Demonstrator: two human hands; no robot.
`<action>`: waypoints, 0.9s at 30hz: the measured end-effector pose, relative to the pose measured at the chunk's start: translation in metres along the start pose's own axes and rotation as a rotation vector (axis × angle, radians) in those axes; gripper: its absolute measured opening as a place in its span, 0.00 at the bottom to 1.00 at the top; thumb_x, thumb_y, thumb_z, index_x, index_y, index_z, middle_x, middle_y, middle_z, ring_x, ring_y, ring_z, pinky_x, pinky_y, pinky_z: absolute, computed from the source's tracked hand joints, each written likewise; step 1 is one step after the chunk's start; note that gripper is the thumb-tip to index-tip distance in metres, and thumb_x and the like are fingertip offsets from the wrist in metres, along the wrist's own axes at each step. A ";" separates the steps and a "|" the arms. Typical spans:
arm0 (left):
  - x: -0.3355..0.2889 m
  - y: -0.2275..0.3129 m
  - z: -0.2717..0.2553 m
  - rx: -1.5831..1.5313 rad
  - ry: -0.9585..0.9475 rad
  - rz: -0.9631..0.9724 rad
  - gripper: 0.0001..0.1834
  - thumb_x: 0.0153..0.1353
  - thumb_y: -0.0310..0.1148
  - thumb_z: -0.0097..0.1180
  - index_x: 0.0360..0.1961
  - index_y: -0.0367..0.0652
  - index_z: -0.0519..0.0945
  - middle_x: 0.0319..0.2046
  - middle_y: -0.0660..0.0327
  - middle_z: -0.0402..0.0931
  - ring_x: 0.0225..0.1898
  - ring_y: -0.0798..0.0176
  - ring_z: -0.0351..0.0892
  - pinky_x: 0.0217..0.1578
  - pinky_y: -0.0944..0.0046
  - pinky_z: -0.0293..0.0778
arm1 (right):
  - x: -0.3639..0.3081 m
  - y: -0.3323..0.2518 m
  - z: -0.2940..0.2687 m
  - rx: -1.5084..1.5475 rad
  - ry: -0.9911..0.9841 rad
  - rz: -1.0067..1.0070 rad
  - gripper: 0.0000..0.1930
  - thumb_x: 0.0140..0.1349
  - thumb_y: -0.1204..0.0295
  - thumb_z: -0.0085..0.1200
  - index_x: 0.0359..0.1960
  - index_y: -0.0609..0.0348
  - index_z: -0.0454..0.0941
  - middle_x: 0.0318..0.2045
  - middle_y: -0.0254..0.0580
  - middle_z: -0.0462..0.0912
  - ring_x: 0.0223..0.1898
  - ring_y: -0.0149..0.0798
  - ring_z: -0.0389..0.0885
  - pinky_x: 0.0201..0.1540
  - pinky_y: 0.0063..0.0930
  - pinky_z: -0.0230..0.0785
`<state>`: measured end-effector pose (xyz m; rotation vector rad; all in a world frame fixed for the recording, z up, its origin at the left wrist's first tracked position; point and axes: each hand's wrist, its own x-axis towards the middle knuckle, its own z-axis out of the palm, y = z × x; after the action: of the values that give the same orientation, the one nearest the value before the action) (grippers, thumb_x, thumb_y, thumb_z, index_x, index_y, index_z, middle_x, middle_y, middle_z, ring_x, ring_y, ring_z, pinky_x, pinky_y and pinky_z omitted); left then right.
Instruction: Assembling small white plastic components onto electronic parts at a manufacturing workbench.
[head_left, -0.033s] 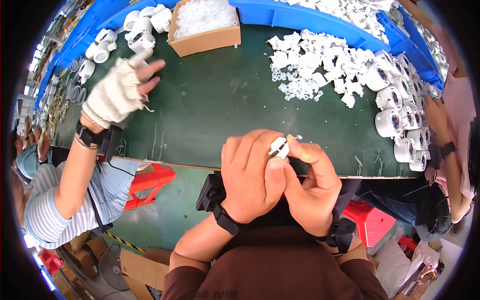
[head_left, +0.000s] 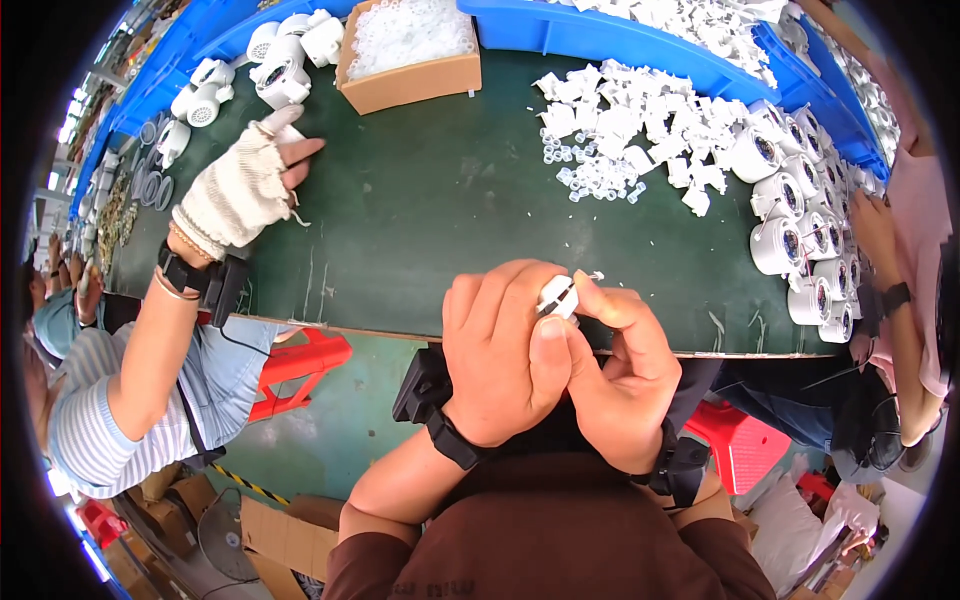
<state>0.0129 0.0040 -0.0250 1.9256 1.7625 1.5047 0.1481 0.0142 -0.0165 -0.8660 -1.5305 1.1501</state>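
Both hands work at chest level over the near edge of the dark green tabletop [head_left: 430, 210]: left hand [head_left: 500, 360] and right hand [head_left: 625, 375] are closed together around one small white plastic fitting [head_left: 556, 296], pinched between thumbs and fingertips, both grips tight on it, only its top showing. A thin pin or tab seems to stick out at its upper right, too small to tell. Judged from this, one piece is mid-assembly, not yet set down. Plenty looks left: a loose heap of white plastic parts and small clear rings [head_left: 625, 135] lies well apart on the far tabletop, plus a cardboard box of white pellets or clips [head_left: 408, 50]. A row of round white camera-like housings [head_left: 800, 240] along the right side looks like finished or staged units. A co-worker's hand in a knit fingerless glove [head_left: 245, 190] rests flat at left, near more white housings [head_left: 280, 65].
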 end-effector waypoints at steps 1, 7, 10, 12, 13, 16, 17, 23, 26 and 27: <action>0.000 0.000 0.000 0.000 0.003 -0.003 0.18 0.69 0.42 0.47 0.47 0.42 0.81 0.44 0.58 0.81 0.39 0.54 0.73 0.42 0.55 0.68 | 0.000 0.000 0.000 0.000 0.000 0.000 0.23 0.63 0.89 0.60 0.60 0.66 0.76 0.50 0.42 0.80 0.53 0.33 0.77 0.61 0.28 0.67; 0.000 0.000 -0.005 0.031 -0.001 -0.009 0.17 0.69 0.42 0.47 0.45 0.42 0.81 0.43 0.58 0.81 0.38 0.54 0.73 0.41 0.55 0.67 | 0.010 -0.004 -0.006 -0.047 -0.129 -0.040 0.23 0.61 0.90 0.61 0.59 0.67 0.78 0.48 0.42 0.81 0.50 0.33 0.78 0.59 0.27 0.68; 0.000 -0.001 -0.005 0.022 0.006 -0.002 0.17 0.69 0.42 0.48 0.45 0.42 0.81 0.42 0.58 0.81 0.37 0.54 0.73 0.41 0.55 0.67 | 0.011 -0.004 0.002 -0.094 0.015 -0.112 0.20 0.57 0.85 0.67 0.52 0.65 0.82 0.39 0.45 0.85 0.39 0.40 0.81 0.45 0.29 0.73; 0.000 -0.001 -0.005 0.013 0.015 0.002 0.17 0.69 0.43 0.48 0.44 0.42 0.81 0.42 0.58 0.81 0.37 0.54 0.73 0.40 0.55 0.66 | 0.010 -0.004 0.003 -0.107 0.023 -0.137 0.19 0.57 0.85 0.68 0.51 0.65 0.82 0.39 0.45 0.86 0.38 0.40 0.81 0.44 0.29 0.73; 0.000 -0.001 -0.006 0.013 0.016 0.003 0.17 0.69 0.42 0.48 0.44 0.42 0.81 0.42 0.58 0.81 0.36 0.54 0.73 0.40 0.55 0.66 | 0.011 -0.005 0.002 -0.104 0.020 -0.136 0.19 0.57 0.85 0.68 0.51 0.65 0.82 0.39 0.45 0.86 0.38 0.40 0.81 0.44 0.29 0.73; -0.001 0.000 -0.005 0.019 0.025 0.008 0.16 0.68 0.41 0.48 0.43 0.42 0.81 0.41 0.58 0.81 0.36 0.54 0.72 0.39 0.55 0.66 | 0.014 -0.006 -0.004 -0.102 -0.056 -0.072 0.19 0.56 0.85 0.68 0.51 0.66 0.82 0.38 0.44 0.86 0.38 0.40 0.82 0.44 0.30 0.73; -0.001 0.001 -0.005 0.026 0.033 0.011 0.15 0.68 0.40 0.47 0.43 0.42 0.81 0.41 0.58 0.81 0.36 0.54 0.72 0.39 0.55 0.66 | 0.014 -0.005 -0.003 -0.093 -0.052 -0.088 0.19 0.56 0.85 0.68 0.51 0.66 0.82 0.38 0.44 0.86 0.38 0.40 0.82 0.44 0.30 0.74; 0.001 -0.001 -0.008 0.047 -0.012 0.029 0.15 0.67 0.38 0.46 0.44 0.41 0.81 0.41 0.58 0.81 0.36 0.53 0.72 0.40 0.54 0.66 | 0.010 -0.008 -0.004 -0.121 -0.105 -0.102 0.21 0.61 0.89 0.62 0.56 0.67 0.79 0.45 0.41 0.82 0.48 0.31 0.79 0.56 0.25 0.69; 0.005 -0.002 -0.014 -0.014 -0.056 0.013 0.13 0.65 0.35 0.49 0.45 0.41 0.81 0.41 0.57 0.81 0.37 0.52 0.73 0.40 0.55 0.67 | 0.011 -0.005 0.000 -0.053 -0.080 -0.035 0.19 0.63 0.89 0.60 0.56 0.66 0.79 0.45 0.40 0.82 0.49 0.32 0.80 0.57 0.26 0.71; 0.006 -0.003 -0.016 -0.013 -0.056 0.016 0.13 0.65 0.35 0.49 0.45 0.41 0.81 0.41 0.57 0.81 0.37 0.52 0.73 0.40 0.55 0.67 | 0.015 -0.005 0.001 0.012 -0.085 0.034 0.18 0.64 0.89 0.59 0.56 0.66 0.79 0.45 0.40 0.82 0.50 0.32 0.81 0.57 0.27 0.72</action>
<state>-0.0010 0.0018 -0.0157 1.9601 1.7144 1.4494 0.1441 0.0259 -0.0073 -0.8478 -1.5808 1.2334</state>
